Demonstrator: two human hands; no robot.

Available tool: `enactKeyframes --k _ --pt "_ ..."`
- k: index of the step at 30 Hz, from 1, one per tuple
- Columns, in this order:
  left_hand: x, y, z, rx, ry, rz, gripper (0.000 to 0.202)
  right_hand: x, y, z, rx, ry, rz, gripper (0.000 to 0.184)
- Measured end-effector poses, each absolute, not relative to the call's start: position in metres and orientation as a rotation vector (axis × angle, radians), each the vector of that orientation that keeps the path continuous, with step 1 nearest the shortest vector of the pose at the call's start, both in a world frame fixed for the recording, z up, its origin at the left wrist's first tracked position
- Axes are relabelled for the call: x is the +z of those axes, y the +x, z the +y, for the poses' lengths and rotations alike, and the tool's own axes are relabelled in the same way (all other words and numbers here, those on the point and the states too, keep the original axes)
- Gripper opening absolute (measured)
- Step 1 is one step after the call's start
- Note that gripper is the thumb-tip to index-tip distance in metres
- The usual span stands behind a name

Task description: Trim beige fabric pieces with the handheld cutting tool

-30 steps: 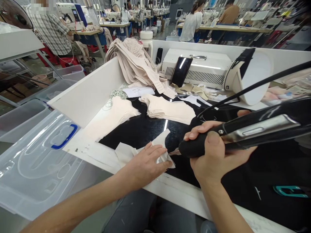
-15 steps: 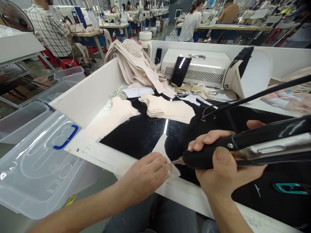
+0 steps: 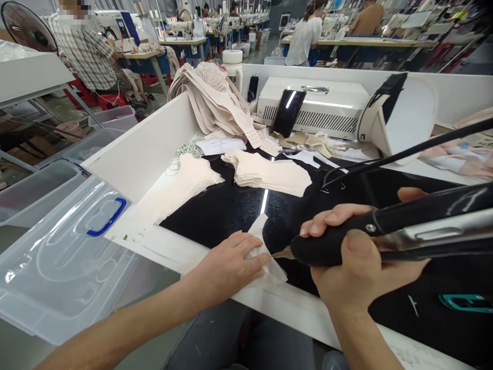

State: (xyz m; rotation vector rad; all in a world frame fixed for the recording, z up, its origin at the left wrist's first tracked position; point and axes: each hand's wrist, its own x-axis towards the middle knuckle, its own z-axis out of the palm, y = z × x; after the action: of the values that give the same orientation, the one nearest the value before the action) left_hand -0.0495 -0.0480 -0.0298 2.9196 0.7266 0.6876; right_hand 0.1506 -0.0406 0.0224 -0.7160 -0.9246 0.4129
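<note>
Head view. Pressed a small white fabric piece (image 3: 274, 271) down at the near edge of the counter (image 3: 292, 311) with the left hand (image 3: 227, 263), fingers laid flat on the cloth rather than closed round it. Clenched the right hand (image 3: 356, 270) firmly about the handle of a long black tool (image 3: 389, 226), with its metal tip (image 3: 283, 253) aimed left and touching, or just beside, the right side of the piece.

Judged the main hazard to lie in how near that tip sat to the left fingertips (image 3: 259, 259): could have caught them on any slip or push too far left. Could not tell whether the tip was sharp or hot. Noted only light pinning of the piece, with its far corner lifted off the dark surface; might have dragged or crumpled under the tip. Noted also the tool's cable (image 3: 404, 150) strung across the far right of the counter near a stack of pale cut pieces (image 3: 269, 174); could have snagged and tugged the tool off line.
</note>
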Motion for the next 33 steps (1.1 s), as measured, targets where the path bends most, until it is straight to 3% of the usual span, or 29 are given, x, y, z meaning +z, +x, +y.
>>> enactKeyframes --k 9,18,24,28,33 --pt "-0.027 -0.045 -0.059 0.691 2.902 0.776 0.02 0.023 0.148 -0.038 0.427 -0.764 -0.903 0.063" --pt "-0.031 -0.039 -0.066 0.705 2.904 0.814 0.021 0.025 0.144 -0.033 0.413 -0.729 -0.912 0.052" --pt "-0.03 -0.028 -0.091 0.657 2.956 0.951 0.041 0.024 0.146 -0.038 0.438 -0.754 -0.921 0.051" --pt "-0.021 -0.032 -0.076 0.74 3.003 0.871 0.028 0.021 0.152 -0.039 0.435 -0.726 -0.935 0.06" --pt "-0.025 -0.046 -0.019 0.745 2.898 0.59 0.027 0.019 0.153 -0.037 0.423 -0.747 -0.914 0.061"
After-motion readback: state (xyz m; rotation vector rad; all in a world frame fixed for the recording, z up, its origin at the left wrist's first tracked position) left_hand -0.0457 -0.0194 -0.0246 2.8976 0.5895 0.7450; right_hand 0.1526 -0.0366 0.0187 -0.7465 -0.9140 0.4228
